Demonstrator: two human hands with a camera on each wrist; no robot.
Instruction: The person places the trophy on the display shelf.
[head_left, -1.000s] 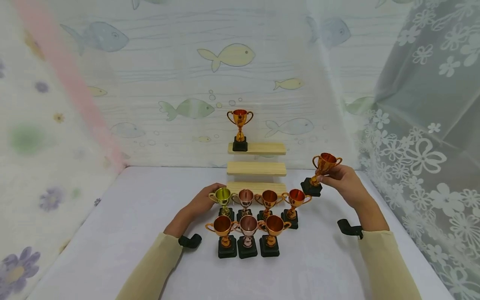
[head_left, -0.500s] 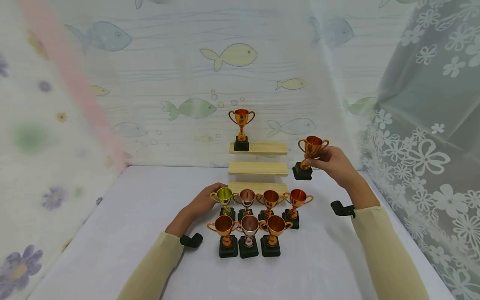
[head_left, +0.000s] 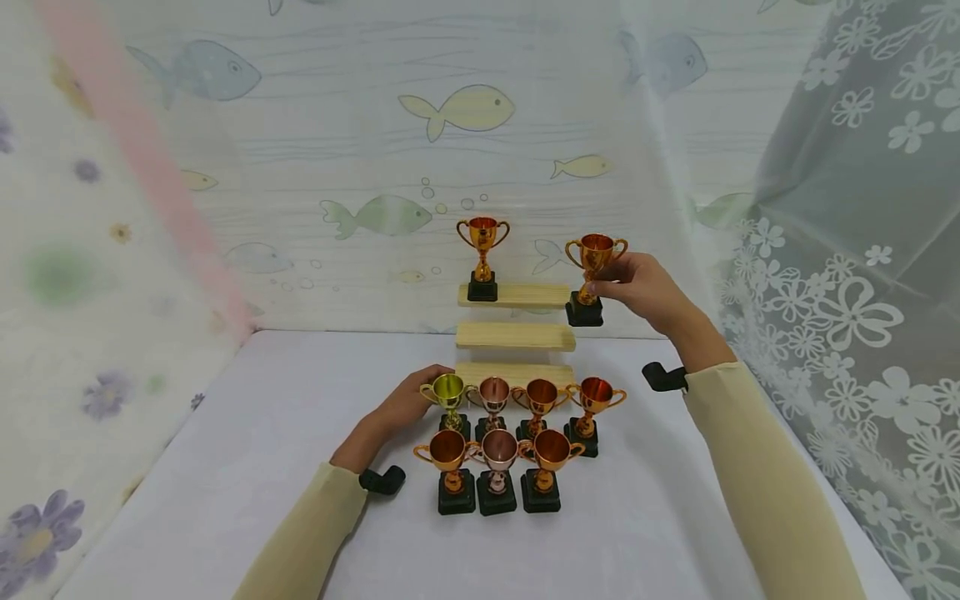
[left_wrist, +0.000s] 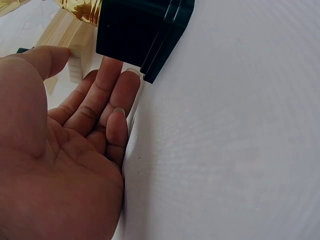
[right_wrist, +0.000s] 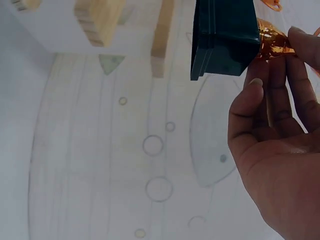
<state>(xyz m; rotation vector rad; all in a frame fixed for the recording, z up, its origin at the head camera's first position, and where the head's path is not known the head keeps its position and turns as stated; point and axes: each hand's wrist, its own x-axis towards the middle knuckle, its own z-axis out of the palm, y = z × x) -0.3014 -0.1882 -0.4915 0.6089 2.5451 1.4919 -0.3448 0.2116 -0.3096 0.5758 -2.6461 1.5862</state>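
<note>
A fish-print backdrop (head_left: pixel 300 142) rises behind a white tabletop (head_left: pixel 247 417), with flower-patterned sheer fabric (head_left: pixel 810 250) at right.

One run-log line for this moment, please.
right hand: holds orange-gold trophy near top shelf, right end | left hand: beside yellow-gold trophy | shelf's left end: second orange-gold trophy | table: seven upright trophies
</note>
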